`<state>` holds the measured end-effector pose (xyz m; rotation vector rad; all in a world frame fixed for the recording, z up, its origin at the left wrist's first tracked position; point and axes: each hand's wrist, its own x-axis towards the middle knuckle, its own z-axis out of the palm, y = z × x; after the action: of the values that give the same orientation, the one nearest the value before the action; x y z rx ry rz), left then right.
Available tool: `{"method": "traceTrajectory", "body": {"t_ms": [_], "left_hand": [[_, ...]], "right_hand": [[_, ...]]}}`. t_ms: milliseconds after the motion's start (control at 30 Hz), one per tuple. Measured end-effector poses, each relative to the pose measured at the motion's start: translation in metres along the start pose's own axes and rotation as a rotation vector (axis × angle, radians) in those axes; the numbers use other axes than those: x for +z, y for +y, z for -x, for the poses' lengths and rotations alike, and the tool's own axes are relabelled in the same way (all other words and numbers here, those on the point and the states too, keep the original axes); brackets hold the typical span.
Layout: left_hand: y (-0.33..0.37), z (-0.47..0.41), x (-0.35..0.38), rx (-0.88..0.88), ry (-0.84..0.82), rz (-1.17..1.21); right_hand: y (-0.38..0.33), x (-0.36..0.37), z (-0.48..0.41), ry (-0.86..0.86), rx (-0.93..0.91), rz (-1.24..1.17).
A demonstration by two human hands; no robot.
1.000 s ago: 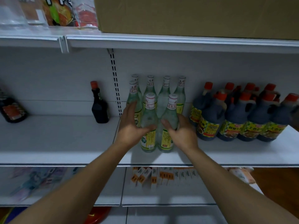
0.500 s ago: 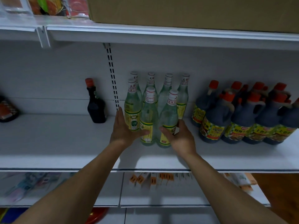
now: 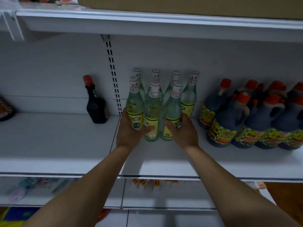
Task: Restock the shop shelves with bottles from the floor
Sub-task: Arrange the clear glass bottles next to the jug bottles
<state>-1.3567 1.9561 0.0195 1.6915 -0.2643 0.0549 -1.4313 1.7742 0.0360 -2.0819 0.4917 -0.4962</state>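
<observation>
Left hand [image 3: 131, 135] and right hand [image 3: 184, 133] are cupping the front row of clear bottles [image 3: 153, 108] from either side, fingers curling round the outer bottles and thumbs lying across the labels. Head view: the front three are standing deeper on the shelf [image 3: 57, 141] than a second ago, closing up against the back row, so this batch is nearing its place. They are standing upright between a dark bottle [image 3: 95, 105] and dark jugs [image 3: 229, 122], pale green glass with white caps and yellow labels.

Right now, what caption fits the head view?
Left hand and right hand hold clear bottles on a shelf beside dark jugs.
</observation>
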Motion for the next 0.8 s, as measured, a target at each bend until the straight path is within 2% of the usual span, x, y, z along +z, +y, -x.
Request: {"method": "traceTrajectory", "body": {"t_ms": [267,800], "left_hand": [[-0.001,0.0,0.008,0.039,0.122,-0.152],[0.008,0.01,0.015,-0.01,0.284,-0.224]], "right_hand": [[0.001,0.007,-0.013,0.008,-0.01,0.004],[0.003,0.007,-0.013,0.017,-0.05,-0.001]]}}
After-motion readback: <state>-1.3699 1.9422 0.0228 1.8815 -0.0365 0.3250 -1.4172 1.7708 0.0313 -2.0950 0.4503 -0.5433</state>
